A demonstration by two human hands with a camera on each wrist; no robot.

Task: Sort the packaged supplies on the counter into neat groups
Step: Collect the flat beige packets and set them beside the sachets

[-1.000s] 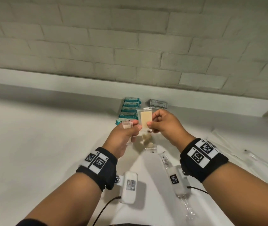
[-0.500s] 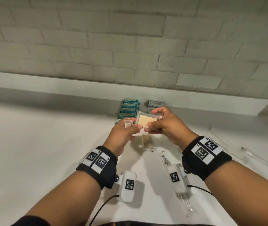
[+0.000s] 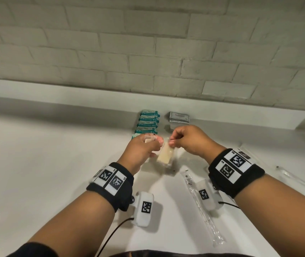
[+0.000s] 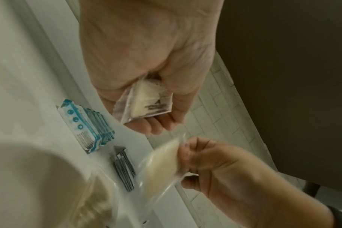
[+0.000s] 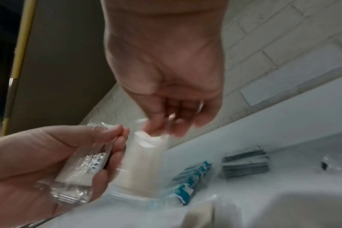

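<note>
R grip (image 3: 188,140) pinching blurred clear pouch (image 3: 165,156), contents unclear

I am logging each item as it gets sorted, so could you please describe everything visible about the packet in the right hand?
The clear packet is a thin, see-through plastic pouch with a flat beige pad inside. The right hand pinches its top edge between thumb and fingertips, so it hangs downward, slightly tilted, above the counter. It is motion-blurred in both wrist views, and no print is readable.
</note>
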